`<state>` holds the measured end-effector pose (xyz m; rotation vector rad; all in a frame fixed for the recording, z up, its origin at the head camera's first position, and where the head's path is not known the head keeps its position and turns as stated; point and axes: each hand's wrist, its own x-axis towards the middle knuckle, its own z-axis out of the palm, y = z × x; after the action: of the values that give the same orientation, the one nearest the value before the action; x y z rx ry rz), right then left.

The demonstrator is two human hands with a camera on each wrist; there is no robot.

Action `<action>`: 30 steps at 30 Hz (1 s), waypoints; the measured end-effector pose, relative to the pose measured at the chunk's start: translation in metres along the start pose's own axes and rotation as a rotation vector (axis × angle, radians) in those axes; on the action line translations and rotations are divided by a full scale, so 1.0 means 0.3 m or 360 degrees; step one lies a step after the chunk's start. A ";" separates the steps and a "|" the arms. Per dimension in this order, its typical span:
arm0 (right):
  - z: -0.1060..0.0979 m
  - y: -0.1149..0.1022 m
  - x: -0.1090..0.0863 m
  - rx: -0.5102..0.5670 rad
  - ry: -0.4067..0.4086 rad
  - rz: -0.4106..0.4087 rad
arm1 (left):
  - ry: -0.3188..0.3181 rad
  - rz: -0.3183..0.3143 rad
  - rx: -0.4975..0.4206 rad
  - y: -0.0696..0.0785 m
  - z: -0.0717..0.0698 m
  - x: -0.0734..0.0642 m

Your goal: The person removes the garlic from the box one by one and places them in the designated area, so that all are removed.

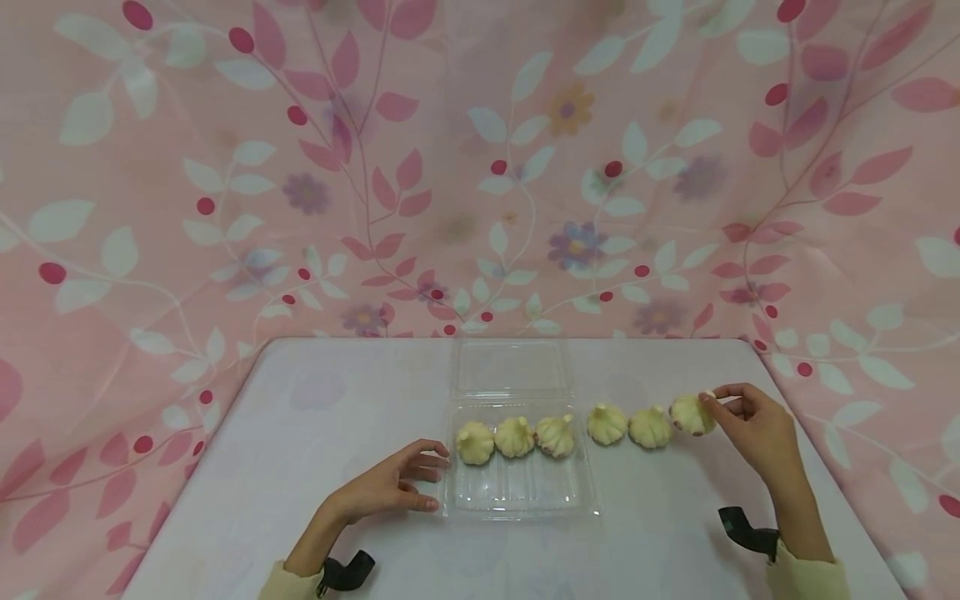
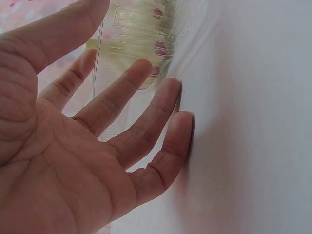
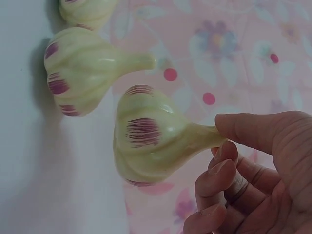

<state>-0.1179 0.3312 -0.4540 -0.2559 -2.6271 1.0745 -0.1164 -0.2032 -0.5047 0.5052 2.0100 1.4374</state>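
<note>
My right hand [image 1: 767, 435] pinches the stem of a pale garlic bulb [image 3: 146, 139] with purple streaks between thumb and fingertips, at the right side of the table. To the left of it, two more bulbs, the nearer one [image 1: 650, 428] and the farther one [image 1: 606, 425], sit on the tabletop. Three bulbs lie side by side in a clear plastic clamshell box [image 1: 517, 500]: a left one [image 1: 475, 444], a middle one [image 1: 514, 439] and a right one [image 1: 555, 437]. Beside the box's left wall my left hand [image 1: 390, 485] rests with relaxed, spread fingers and holds nothing.
The box's clear lid [image 1: 513, 367] is folded back, away from me. Everything stands on a white table [image 1: 300, 433] with rounded far corners. A pink floral cloth [image 1: 450, 167] hangs behind it and along both sides.
</note>
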 end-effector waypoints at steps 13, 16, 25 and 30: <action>0.008 0.029 -0.003 -0.0077 -0.0057 0.0067 | 0.0017 -0.0002 0.0021 0.004 0.003 -0.003; 0.010 0.035 -0.006 -0.0074 -0.0082 0.0082 | 0.0017 -0.0002 0.0014 0.002 0.002 -0.003; 0.018 0.055 -0.006 -0.0095 -0.0129 0.0080 | 0.0008 0.0012 0.0008 0.003 0.002 -0.003; 0.023 0.062 -0.007 -0.0100 -0.0136 0.0052 | 0.0010 0.0010 0.0011 -0.001 0.001 -0.002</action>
<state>-0.1173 0.3391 -0.4722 -0.2735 -2.7451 1.0359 -0.1158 -0.2034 -0.5049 0.5112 2.0206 1.4383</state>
